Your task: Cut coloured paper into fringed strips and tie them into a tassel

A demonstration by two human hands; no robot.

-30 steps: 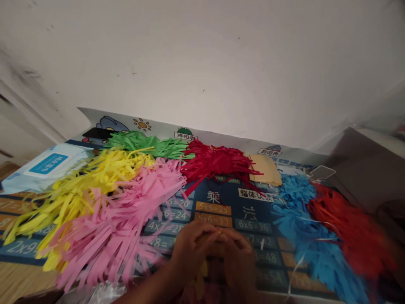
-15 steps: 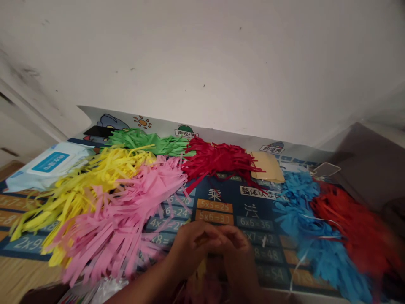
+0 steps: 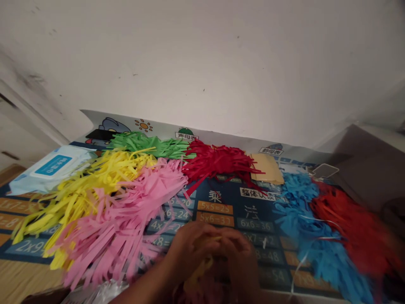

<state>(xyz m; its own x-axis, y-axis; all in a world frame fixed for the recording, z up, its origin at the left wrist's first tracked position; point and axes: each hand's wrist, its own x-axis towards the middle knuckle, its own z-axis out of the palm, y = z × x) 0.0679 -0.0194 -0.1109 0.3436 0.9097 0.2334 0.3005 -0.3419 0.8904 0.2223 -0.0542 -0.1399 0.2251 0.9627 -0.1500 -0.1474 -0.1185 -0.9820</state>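
My left hand [image 3: 193, 245] and my right hand [image 3: 237, 251] meet at the lower centre, fingers curled together around a yellow strip [image 3: 204, 267]. Some blurred pink material hangs below them. Left of my hands lies a pink fringed paper bundle [image 3: 126, 215], with a yellow fringed bundle [image 3: 91, 181] beyond it. At the back are a green bundle [image 3: 148, 144] and a dark red one [image 3: 218, 162]. A blue bundle [image 3: 313, 228] and an orange-red bundle [image 3: 351, 228] lie on the right.
A pack of wipes [image 3: 53, 166] sits at the left, near a dark flat object [image 3: 101, 134]. Tan paper [image 3: 267, 169] lies behind the printed mat [image 3: 215, 213]. A grey box-like surface [image 3: 370, 169] stands at the right; a wall rises behind.
Both hands remain together, their fingers slightly shifted, and more of the yellow strip shows beneath them. The whole view has moved a little.
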